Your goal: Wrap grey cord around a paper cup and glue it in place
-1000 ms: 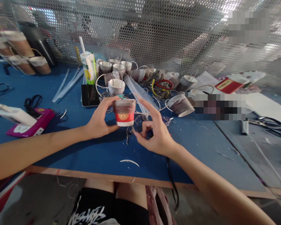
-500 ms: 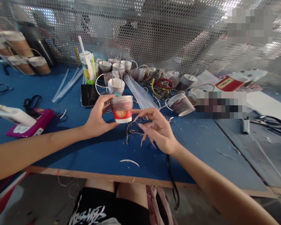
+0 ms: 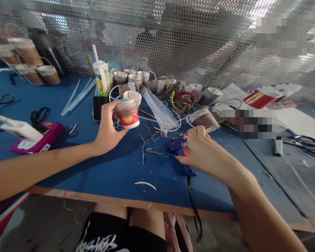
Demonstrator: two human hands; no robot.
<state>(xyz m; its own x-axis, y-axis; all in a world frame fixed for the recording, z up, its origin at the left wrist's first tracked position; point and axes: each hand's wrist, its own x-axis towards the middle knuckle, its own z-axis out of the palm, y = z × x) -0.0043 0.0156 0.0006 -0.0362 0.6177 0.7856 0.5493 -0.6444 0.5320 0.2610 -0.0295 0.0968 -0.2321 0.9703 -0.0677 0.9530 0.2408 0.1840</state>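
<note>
In my left hand (image 3: pixel 106 127) is a small red paper cup (image 3: pixel 130 120) with a gold emblem, held tilted above the table. Greyish-pink cord is wound round its upper part, with a bit of teal at the rim. My right hand (image 3: pixel 199 145) is closed round a blue glue gun (image 3: pixel 177 145) with an orange trigger, lying on the table; the hand hides part of it. From its lower end a black cable (image 3: pixel 191 196) hangs over the table edge. Loose cord scraps (image 3: pixel 144 150) lie between the hands.
Cord-wrapped cups (image 3: pixel 133 78), a drink carton (image 3: pixel 102 78) and clear glue sticks (image 3: pixel 157 108) stand or lie at the back. A purple power strip (image 3: pixel 52 131) is left, scissors (image 3: pixel 304 140) right. Perforated metal sheet (image 3: pixel 173 42) rises behind the table.
My right hand has left the cup's side, moved right and closed round the glue gun. My left hand has shifted slightly left and up, tilting the cup.
</note>
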